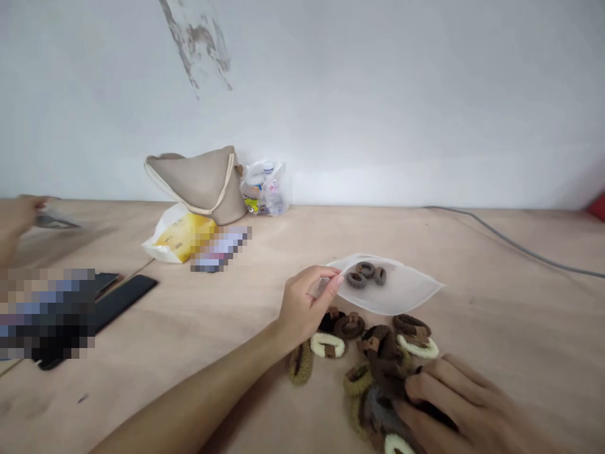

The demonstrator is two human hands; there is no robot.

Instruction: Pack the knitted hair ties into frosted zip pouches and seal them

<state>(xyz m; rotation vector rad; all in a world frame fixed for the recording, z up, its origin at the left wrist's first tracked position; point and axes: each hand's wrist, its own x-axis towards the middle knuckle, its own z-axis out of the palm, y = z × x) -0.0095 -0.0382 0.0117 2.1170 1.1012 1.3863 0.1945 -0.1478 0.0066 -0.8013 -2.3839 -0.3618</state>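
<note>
My left hand [307, 302] pinches the near edge of a clear plastic bag [406, 291] and holds it a little above the wooden table [510, 315]. Inside the bag lie three brown fuzzy hair ties [366, 275]. Below the bag is a pile of several fuzzy hair ties [378, 359] in brown, cream and olive. My right hand [454, 403] rests on the near right part of that pile, fingers curled over dark ties.
A beige bucket bag [203, 183] stands by the wall, with a small printed plastic bag [265, 187] and a white bag holding something yellow [179, 239]. A black flat object [118, 302] lies left. Another person's hand [19, 217] is at far left. A grey cable [520, 249] runs right.
</note>
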